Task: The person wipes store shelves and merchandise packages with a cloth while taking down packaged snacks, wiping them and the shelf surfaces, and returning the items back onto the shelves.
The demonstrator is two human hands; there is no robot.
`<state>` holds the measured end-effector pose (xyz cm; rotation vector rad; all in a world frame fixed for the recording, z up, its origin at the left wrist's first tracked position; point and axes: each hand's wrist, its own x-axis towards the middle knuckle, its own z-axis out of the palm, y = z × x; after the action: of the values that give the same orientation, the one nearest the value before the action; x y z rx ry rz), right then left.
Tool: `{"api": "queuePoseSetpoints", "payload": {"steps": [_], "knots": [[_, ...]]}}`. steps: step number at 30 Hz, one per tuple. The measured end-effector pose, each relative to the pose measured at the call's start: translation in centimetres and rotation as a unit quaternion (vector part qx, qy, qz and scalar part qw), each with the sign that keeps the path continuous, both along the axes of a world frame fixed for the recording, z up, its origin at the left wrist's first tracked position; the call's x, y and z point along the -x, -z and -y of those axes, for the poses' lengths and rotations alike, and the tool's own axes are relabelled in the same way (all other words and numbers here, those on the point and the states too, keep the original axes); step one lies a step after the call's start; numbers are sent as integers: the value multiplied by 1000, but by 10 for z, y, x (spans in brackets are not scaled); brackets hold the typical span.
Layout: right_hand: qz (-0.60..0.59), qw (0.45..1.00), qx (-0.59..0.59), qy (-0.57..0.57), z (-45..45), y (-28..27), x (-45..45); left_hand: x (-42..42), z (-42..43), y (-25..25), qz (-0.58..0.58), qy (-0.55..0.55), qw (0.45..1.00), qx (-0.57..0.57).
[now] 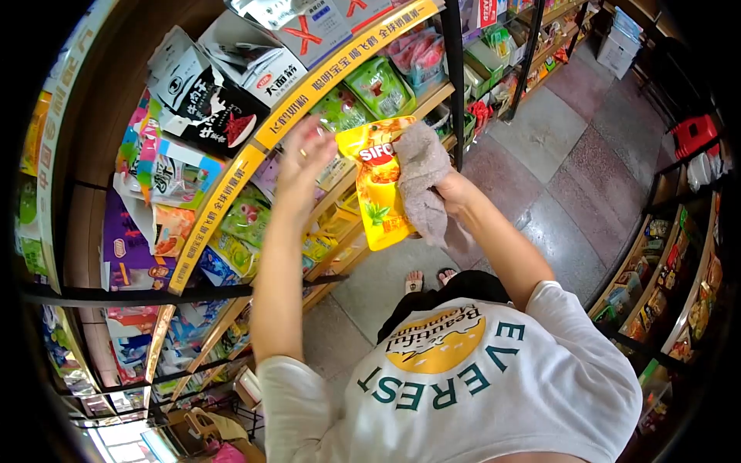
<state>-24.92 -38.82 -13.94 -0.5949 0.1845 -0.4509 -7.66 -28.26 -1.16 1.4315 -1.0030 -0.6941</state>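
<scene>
A yellow snack bag [380, 189] marked "SIFO" or similar is held up in front of my chest. A grey cloth [421, 174] lies over its right side, with my right hand [455, 193] closed on the cloth. Whether those fingers also grip the bag is hidden. Near the bag's upper left corner is my left hand [299, 158], its fingers smeared by motion, so I cannot tell if it touches the bag. Green snack packets [378, 87] stand on the shelf just behind the bag.
A curved yellow shelf strip [224, 202] runs along the rack at the left. Above it stand a black snack box [208, 104] and other packs. Lower shelves [634, 282] of packets line the right side. A red stool [695, 136] and white box [619, 50] stand beyond the tiled floor [509, 197].
</scene>
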Motion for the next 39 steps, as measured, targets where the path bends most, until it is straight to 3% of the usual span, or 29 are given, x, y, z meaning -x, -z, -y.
{"api": "queuePoseSetpoints", "payload": {"steps": [2,3,4,6,9,12,13,15,17,19,20,22,24,25,26,28,29,32,33,35,36,38,39], "knots": [[-22,999,-29,-12,-3,-2,6,19,-10,38,-196,28,979,-54],[-42,999,11,-23,-6,-2,6,34,-8,55,-212,25,977,10],[-63,996,50,-35,-10,0,7,42,-13,66,-193,-20,981,-14],[-102,992,62,-41,-19,8,2,50,-18,70,-262,-79,961,-29],[-185,951,159,192,-30,19,-13,53,-28,74,-331,-137,933,34],[-151,957,104,223,-17,20,1,48,-38,73,-328,-181,923,91],[-127,965,148,175,-17,6,10,47,-42,76,-304,-192,928,92],[-66,869,483,82,-26,-29,12,52,-44,87,-246,-237,936,90],[-196,696,639,261,-66,-16,-37,77,-36,90,-288,-230,925,89],[-164,848,434,255,-70,-32,-59,85,-45,81,-305,-176,933,79],[-163,847,436,257,-61,-31,-68,81,-45,82,-304,-173,933,82],[-197,904,357,128,-56,-34,-84,74,-58,78,-297,-141,941,78],[-106,918,322,207,-56,-17,-84,61,-64,79,-298,-130,943,66],[-124,924,272,238,-60,0,-84,56,-65,73,-341,-111,931,73],[-140,928,222,265,-64,18,-81,50,-68,68,-384,-95,915,80],[-88,846,398,344,-65,49,-65,30,-76,56,-381,-74,920,56],[-156,899,267,309,-69,48,-52,22,-80,57,-367,-85,924,60],[-148,924,214,279,-72,43,-33,16,-82,58,-363,-109,922,73],[-139,843,426,298,-77,18,-28,19,-77,60,-378,-117,915,84],[-210,695,573,379,-113,-20,-23,43,-68,59,-393,-137,908,50],[-215,692,573,384,-113,-3,-28,57,-65,51,-393,-173,903,8],[-231,659,621,357,-109,48,-46,53,-65,50,-367,-138,920,29],[-246,801,454,303,-104,40,-42,46,-72,49,-394,-82,914,41]]}}
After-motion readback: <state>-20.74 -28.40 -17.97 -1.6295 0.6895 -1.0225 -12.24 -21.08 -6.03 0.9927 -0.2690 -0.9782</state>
